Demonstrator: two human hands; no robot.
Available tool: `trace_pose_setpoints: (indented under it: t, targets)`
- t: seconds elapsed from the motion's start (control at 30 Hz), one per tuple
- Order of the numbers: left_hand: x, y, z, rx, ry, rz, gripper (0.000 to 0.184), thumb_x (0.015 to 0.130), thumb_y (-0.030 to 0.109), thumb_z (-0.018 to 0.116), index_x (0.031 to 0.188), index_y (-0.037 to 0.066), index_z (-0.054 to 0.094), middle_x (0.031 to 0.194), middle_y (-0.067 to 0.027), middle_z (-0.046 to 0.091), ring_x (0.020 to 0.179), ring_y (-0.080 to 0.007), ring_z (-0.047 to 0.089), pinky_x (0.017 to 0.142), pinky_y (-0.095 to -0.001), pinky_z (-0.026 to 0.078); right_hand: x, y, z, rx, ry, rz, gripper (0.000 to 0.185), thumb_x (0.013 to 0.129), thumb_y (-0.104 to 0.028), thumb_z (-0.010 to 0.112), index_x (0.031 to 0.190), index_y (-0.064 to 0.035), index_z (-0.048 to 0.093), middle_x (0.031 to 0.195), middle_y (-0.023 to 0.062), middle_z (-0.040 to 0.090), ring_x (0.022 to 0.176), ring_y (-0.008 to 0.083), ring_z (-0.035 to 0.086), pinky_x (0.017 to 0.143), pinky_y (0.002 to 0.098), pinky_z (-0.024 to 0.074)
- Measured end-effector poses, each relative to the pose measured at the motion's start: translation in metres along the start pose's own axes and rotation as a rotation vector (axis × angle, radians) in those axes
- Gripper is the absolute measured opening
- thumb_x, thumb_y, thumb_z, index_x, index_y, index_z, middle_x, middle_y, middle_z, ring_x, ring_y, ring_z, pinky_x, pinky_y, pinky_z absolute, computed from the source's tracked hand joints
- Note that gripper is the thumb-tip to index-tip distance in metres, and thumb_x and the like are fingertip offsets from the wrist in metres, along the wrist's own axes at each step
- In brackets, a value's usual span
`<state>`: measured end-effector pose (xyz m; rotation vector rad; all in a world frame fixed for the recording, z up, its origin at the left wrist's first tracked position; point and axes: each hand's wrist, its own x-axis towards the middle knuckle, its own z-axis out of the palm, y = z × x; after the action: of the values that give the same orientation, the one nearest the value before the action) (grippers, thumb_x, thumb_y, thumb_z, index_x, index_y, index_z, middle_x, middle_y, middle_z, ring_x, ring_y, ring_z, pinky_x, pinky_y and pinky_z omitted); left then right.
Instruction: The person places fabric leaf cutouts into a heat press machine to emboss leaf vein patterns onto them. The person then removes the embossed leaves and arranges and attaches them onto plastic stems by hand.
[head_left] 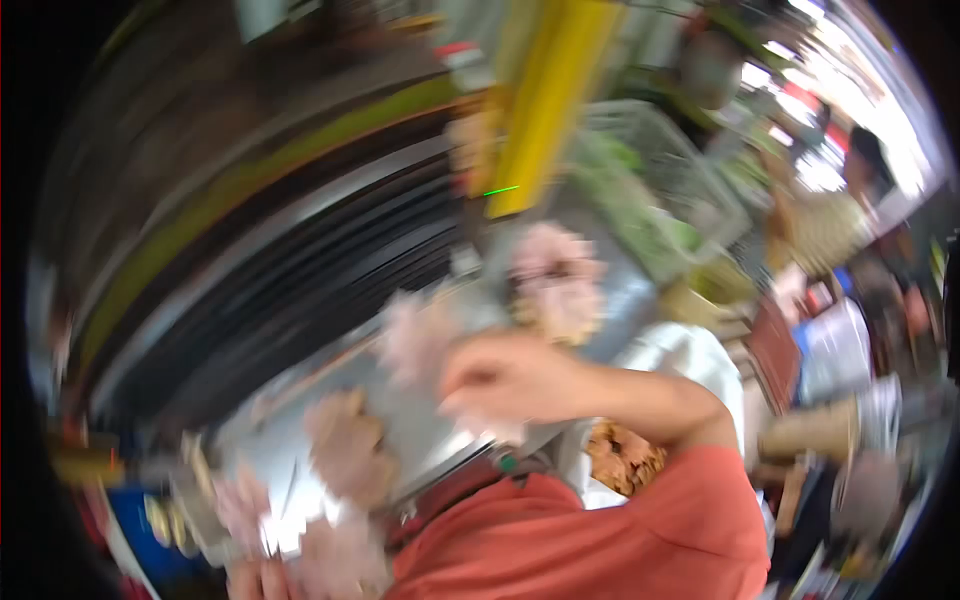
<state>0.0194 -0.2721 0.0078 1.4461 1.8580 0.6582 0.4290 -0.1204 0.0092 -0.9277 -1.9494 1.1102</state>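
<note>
Motion blur smears most of this view. My right hand point(510, 380) is over the metal worktop, its fingers curled in; a pale pink bit shows under it, but what it holds I cannot make out. Just left of that hand is a pale pink ruffled piece point(415, 335). A larger pink piece with a brownish middle point(555, 270) lies beyond it. Of my left hand point(260, 580) only blurred fingers show at the bottom left edge, close to a pink ruffled piece point(242, 505). Two more pink-beige pieces point(350, 445) point(340, 555) lie between the hands.
A dark ridged machine bed point(330, 270) runs along the worktop's far side, below a yellow post point(550, 110). Farther right stands a clear plastic crate point(690, 190) with green contents. Beside my right arm is a white bag point(690, 350) with a brown patterned patch.
</note>
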Motion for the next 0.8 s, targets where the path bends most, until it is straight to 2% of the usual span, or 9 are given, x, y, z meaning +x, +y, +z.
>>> trace_pose_setpoints:
  t: [0.03, 0.07, 0.2, 0.27, 0.33, 0.5, 0.7, 0.73, 0.8]
  targets:
    - [0.010, 0.052, 0.020, -0.169, 0.144, -0.059, 0.006, 0.085, 0.006, 0.058, 0.088, 0.002, 0.062, 0.080, -0.0032, 0.057, 0.072, -0.0124, 0.052, 0.063, -0.0269, 0.042, 0.001, -0.019, -0.002, 0.096, 0.172, 0.038, 0.011, 0.084, -0.012, 0.068, 0.089, -0.0041, 0.061, 0.082, 0.0040, 0.063, 0.068, 0.0115, 0.060, 0.060, 0.0243, 0.0482]
    - [0.014, 0.058, 0.037, -0.098, 0.190, 0.037, 0.011, 0.088, 0.004, 0.052, 0.093, 0.000, 0.061, 0.082, 0.0009, 0.054, 0.073, -0.0047, 0.046, 0.062, -0.0198, 0.037, 0.005, -0.019, 0.003, 0.101, 0.349, -0.017, 0.009, 0.085, -0.006, 0.066, 0.090, -0.0034, 0.059, 0.083, 0.0027, 0.061, 0.068, 0.0093, 0.059, 0.058, 0.0218, 0.0478]
    - [0.039, 0.077, 0.063, -0.385, 0.022, 0.166, 0.016, 0.093, 0.004, 0.051, 0.106, -0.001, 0.059, 0.088, -0.0031, 0.057, 0.075, -0.0065, 0.054, 0.068, -0.0207, 0.044, 0.034, -0.033, 0.046, 0.384, 0.540, -0.304, 0.014, 0.083, 0.003, 0.063, 0.089, -0.0022, 0.051, 0.086, 0.0108, 0.059, 0.070, 0.0150, 0.059, 0.063, 0.0273, 0.0503]
    - [0.040, 0.080, 0.074, -0.511, 0.010, 0.155, 0.015, 0.095, 0.007, 0.051, 0.105, -0.001, 0.059, 0.087, -0.0022, 0.058, 0.074, -0.0067, 0.054, 0.067, -0.0208, 0.044, 0.040, -0.034, 0.079, 0.520, 0.371, -0.208, 0.016, 0.079, 0.002, 0.068, 0.089, -0.0014, 0.056, 0.091, 0.0109, 0.061, 0.081, 0.0162, 0.059, 0.068, 0.0280, 0.0505]
    - [0.041, 0.078, 0.080, -0.568, -0.019, 0.181, 0.015, 0.095, 0.009, 0.052, 0.105, 0.000, 0.059, 0.085, -0.0024, 0.058, 0.073, -0.0070, 0.054, 0.066, -0.0211, 0.044, 0.062, -0.025, 0.108, 0.173, 0.158, -0.368, 0.014, 0.078, 0.000, 0.070, 0.087, -0.0008, 0.060, 0.092, 0.0096, 0.063, 0.081, 0.0167, 0.060, 0.068, 0.0262, 0.0495]
    - [0.036, 0.068, 0.084, -0.546, 0.038, 0.213, 0.013, 0.093, 0.010, 0.057, 0.102, 0.002, 0.061, 0.085, -0.0039, 0.062, 0.074, -0.0101, 0.056, 0.066, -0.0241, 0.045, 0.060, -0.014, 0.134, 0.485, -0.148, 0.035, 0.013, 0.078, -0.005, 0.072, 0.085, -0.0016, 0.062, 0.084, 0.0047, 0.062, 0.075, 0.0181, 0.059, 0.064, 0.0292, 0.0463]
    - [0.029, 0.066, 0.070, 0.315, 0.245, 0.559, 0.012, 0.081, 0.009, 0.067, 0.093, 0.006, 0.067, 0.083, -0.0025, 0.067, 0.077, -0.0174, 0.057, 0.069, -0.0306, 0.046, 0.062, -0.014, 0.122, -0.499, -0.051, -0.711, 0.010, 0.080, -0.008, 0.064, 0.089, -0.0064, 0.060, 0.080, 0.0039, 0.059, 0.070, 0.0196, 0.053, 0.059, 0.0367, 0.0388]
    - [0.023, 0.054, 0.063, 0.118, 0.202, 0.520, 0.012, 0.081, 0.010, 0.068, 0.093, 0.006, 0.068, 0.082, -0.0028, 0.066, 0.077, -0.0166, 0.057, 0.070, -0.0297, 0.045, 0.064, 0.000, 0.110, -0.603, -0.147, -0.644, 0.013, 0.079, -0.009, 0.062, 0.092, -0.0083, 0.059, 0.080, 0.0050, 0.058, 0.073, 0.0211, 0.051, 0.063, 0.0350, 0.0366]
    - [0.012, 0.024, 0.045, -0.267, 0.118, 0.436, 0.013, 0.080, 0.012, 0.070, 0.092, 0.007, 0.068, 0.078, -0.0034, 0.066, 0.077, -0.0150, 0.057, 0.071, -0.0279, 0.044, 0.070, 0.001, 0.077, -0.576, 0.382, -0.425, 0.013, 0.079, -0.008, 0.063, 0.091, -0.0074, 0.058, 0.081, 0.0066, 0.058, 0.076, 0.0235, 0.051, 0.067, 0.0357, 0.0374]
